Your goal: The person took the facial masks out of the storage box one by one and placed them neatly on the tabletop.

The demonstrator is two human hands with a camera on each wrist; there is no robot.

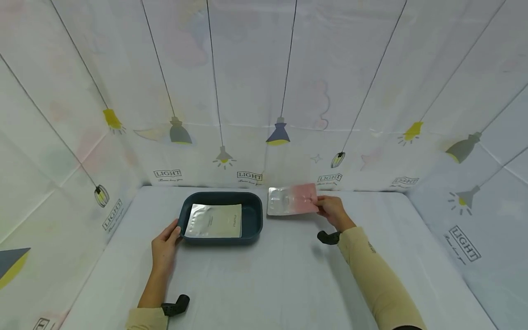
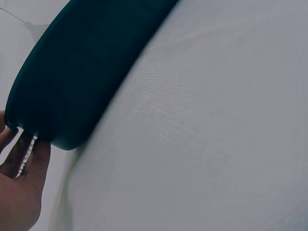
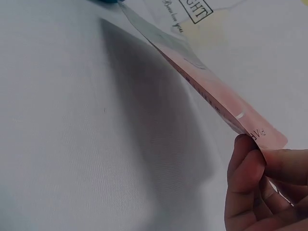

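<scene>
A dark teal rectangular tray [image 1: 252,229] stands on the table's far side, left of centre. Inside it lies a flat silver and cream sachet [image 1: 214,222], leaning toward the left end. My left hand [image 1: 164,247] grips the tray's left end, thumb and fingers at the rim; the left wrist view has the fingertips [image 2: 42,149] against the end wall. To the right of the tray, my right hand [image 1: 331,211] pinches a pink and silver sachet [image 1: 293,200] by its pink end between thumb and fingers. This sachet is held tilted over the table, its shadow below it.
A white cloth covers the table [image 1: 264,284]. White hanging sheets [image 1: 247,68] printed with lamps enclose the back and both sides, close behind the tray. Black wrist devices [image 1: 176,305] are worn on both forearms.
</scene>
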